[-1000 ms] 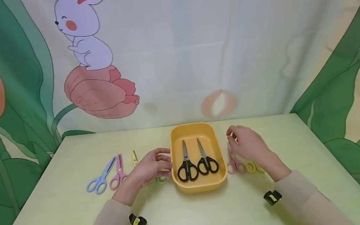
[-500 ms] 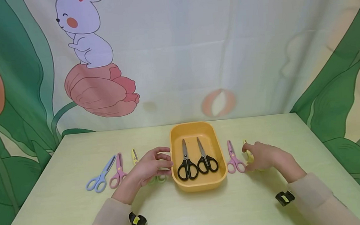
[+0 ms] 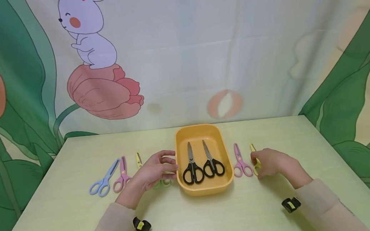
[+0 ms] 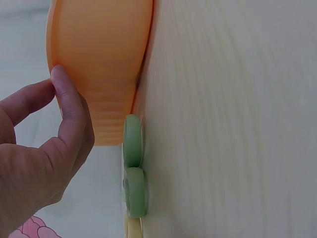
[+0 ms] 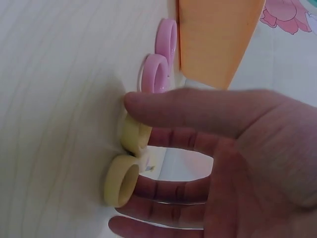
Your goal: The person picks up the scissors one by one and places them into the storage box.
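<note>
A yellow plastic tray (image 3: 206,192) stands mid-table with two black-handled scissors, the left pair (image 3: 193,172) and the right pair (image 3: 212,167), lying in it. My left hand (image 3: 154,169) holds the tray's left rim; the left wrist view shows its fingertips at the edge. Under that hand lie green scissors (image 4: 132,141), partly hidden. My right hand (image 3: 272,161) is at the yellow scissors (image 3: 253,148) on the table to the right. The right wrist view shows the thumb on one handle loop (image 5: 133,134) and the fingers behind it. Pink scissors (image 3: 241,165) lie between tray and right hand.
On the table's left lie blue scissors (image 3: 104,182), another pink pair (image 3: 122,177) and another yellow pair (image 3: 138,160). A printed curtain (image 3: 168,59) hangs along the table's back edge.
My right hand has moved right from the pink scissors to the yellow scissors, and its fingers have closed in around them. The pink scissors are left on the table. My left hand stays at the tray.
</note>
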Motion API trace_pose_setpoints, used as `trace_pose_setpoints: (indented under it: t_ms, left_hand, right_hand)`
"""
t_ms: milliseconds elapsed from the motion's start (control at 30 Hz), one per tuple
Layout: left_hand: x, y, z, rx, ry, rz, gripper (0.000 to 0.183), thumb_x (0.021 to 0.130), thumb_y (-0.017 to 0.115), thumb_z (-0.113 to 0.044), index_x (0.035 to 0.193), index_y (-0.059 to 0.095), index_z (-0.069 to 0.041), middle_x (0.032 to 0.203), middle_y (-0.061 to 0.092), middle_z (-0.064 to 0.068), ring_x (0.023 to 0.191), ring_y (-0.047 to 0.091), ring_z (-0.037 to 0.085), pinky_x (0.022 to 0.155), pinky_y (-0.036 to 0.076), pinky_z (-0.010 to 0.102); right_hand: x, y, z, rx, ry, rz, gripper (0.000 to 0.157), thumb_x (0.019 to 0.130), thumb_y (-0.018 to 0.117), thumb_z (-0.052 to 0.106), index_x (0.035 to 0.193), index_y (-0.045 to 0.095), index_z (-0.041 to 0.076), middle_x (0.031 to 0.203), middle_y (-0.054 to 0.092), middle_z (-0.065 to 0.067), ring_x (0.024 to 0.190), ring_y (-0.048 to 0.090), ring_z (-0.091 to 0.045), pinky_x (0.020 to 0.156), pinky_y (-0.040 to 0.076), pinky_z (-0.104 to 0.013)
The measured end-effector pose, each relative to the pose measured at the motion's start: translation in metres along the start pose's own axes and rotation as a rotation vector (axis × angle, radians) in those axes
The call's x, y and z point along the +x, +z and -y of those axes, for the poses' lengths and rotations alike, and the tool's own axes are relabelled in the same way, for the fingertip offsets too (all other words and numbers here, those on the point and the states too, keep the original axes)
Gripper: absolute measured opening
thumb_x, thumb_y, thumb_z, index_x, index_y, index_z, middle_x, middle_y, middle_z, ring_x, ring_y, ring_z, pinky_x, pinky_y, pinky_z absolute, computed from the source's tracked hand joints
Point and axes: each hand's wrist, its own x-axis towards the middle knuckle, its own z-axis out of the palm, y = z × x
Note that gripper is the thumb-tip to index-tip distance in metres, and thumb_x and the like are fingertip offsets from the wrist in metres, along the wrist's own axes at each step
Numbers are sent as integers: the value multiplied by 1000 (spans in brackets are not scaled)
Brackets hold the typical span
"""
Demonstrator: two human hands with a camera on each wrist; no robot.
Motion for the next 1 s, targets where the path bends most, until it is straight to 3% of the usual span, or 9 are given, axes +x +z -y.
trace_pose_setpoints:
  t_ms: [233,400,833,1000]
  left_hand:
    - [-1,1,1,-14,-12,7,59,91,62,3,144,36,1,105,52,10,82,63,19,79,60,35]
    - [0,1,0,-15,-10,8,60,90,63,3,144,36,0,106,52,10,82,62,19,77,60,32]
    - [-1,1,-4,-7,-13,-2,60,90,63,3,144,36,-1,106,52,10,81,62,17,81,59,36]
    - [-1,1,-4,-11,-17,6,60,91,63,3,144,35,0,106,52,10,82,62,17,81,59,35]
  right_hand:
    - [0,2,0,12,27,10,37,76,76,17,108,57,14,87,54,-6,81,50,-21,66,40,-34]
    - [-3,-8,4,24,27,-22,41,77,78,22,111,57,14,89,54,-6,81,50,-21,65,43,-32]
    - [-14,-37,41,7,-121,-294,36,77,72,24,107,56,11,89,52,-10,74,49,-22,60,39,-31]
    - [-17,-38,58,57,-155,-350,35,78,68,22,109,55,13,93,52,-10,73,52,-22,62,42,-31]
